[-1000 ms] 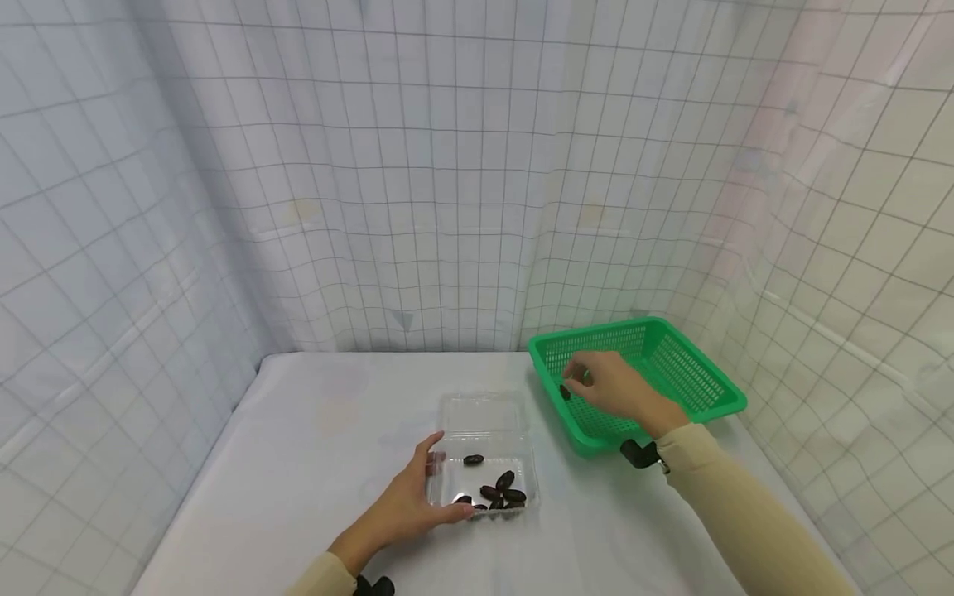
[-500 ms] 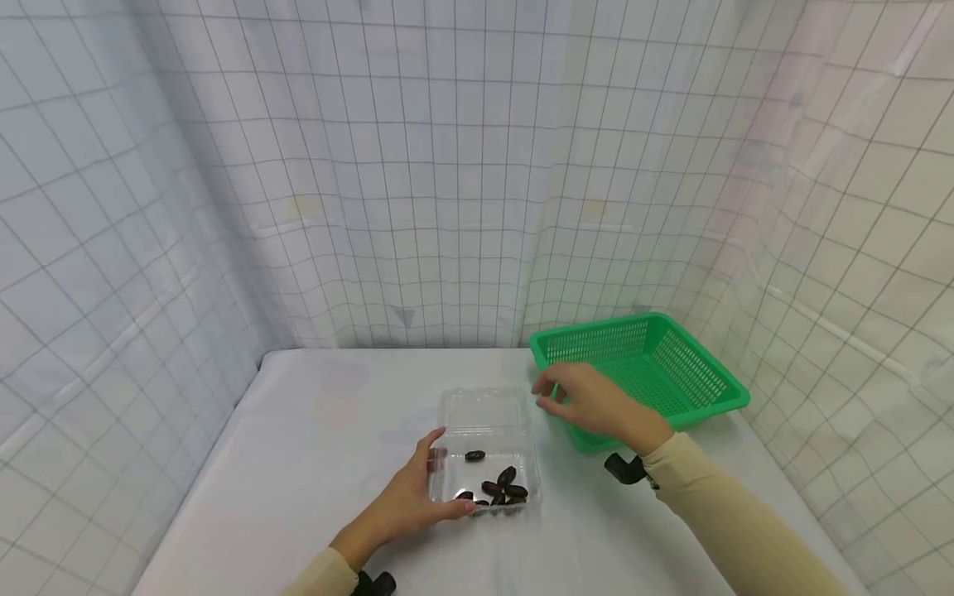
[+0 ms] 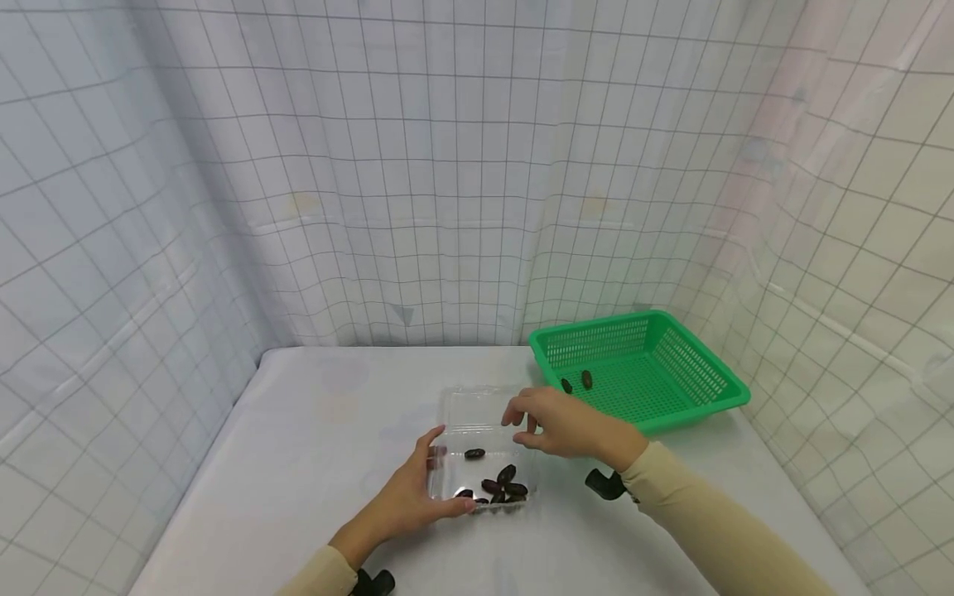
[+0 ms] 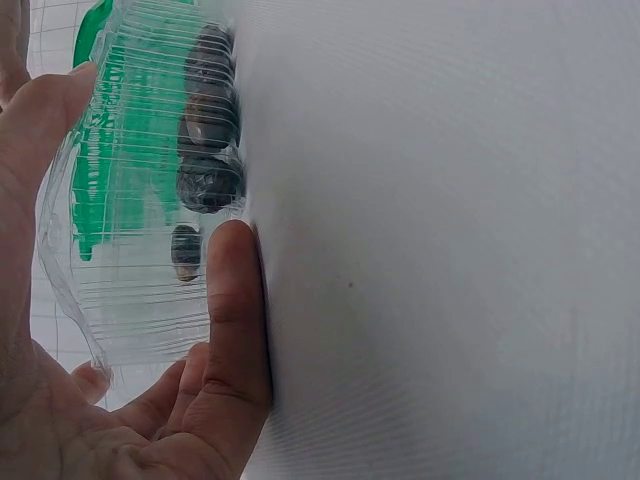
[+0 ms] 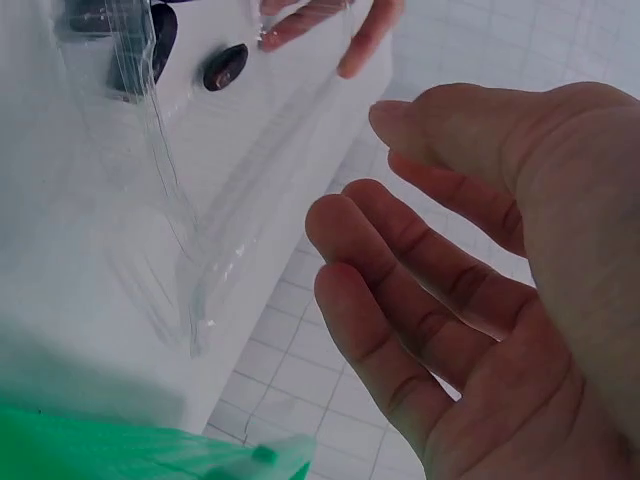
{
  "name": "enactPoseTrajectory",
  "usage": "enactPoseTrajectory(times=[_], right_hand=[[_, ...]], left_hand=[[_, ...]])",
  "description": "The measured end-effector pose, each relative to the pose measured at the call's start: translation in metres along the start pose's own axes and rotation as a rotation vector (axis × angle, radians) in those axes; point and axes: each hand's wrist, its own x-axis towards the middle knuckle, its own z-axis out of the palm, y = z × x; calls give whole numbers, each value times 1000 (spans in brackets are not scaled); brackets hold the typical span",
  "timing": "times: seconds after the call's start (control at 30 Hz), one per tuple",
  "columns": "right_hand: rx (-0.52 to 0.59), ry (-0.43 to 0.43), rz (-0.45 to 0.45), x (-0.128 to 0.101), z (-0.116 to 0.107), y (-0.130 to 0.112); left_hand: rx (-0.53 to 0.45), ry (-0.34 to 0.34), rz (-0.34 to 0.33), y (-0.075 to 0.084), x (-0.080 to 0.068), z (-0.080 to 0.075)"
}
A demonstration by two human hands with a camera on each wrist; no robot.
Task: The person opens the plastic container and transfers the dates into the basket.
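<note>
A clear plastic clamshell box (image 3: 455,476) lies on the table with its lid (image 3: 473,408) folded back. Several dark brown dates (image 3: 506,474) are bunched at its near right, and a single date (image 3: 474,454) lies farther back. My left hand (image 3: 402,503) grips the box's left side, thumb at the front edge, fingers at the back; the left wrist view shows dates (image 4: 208,184) through the ribbed wall. My right hand (image 3: 570,424) hovers over the box's right back part, nothing between its loosely bent fingers (image 5: 360,330).
A green plastic basket (image 3: 648,393) stands at the back right, beyond my right hand, with two dates (image 3: 587,379) visible inside. White cloth covers the table (image 3: 320,439). Checked white curtains (image 3: 417,207) enclose the back and both sides.
My right hand has moved left and toward me, from over the basket to over the box. Two dates in the basket are now uncovered. The left hand has kept its place.
</note>
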Motion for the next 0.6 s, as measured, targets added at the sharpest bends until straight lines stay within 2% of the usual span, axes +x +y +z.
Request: enactPoseTrajectory(times=[0.23,0.43,0.6], right_hand=[[52,-129,-69,12,9,-4],[107,-252,-37,23,19,-4],[128,-298,2,31,28,0]], left_hand=[[-7,2,-8,0,0,0],[-14,1,-7,-2,-1,1],[-17,1,1,0,-1,0]])
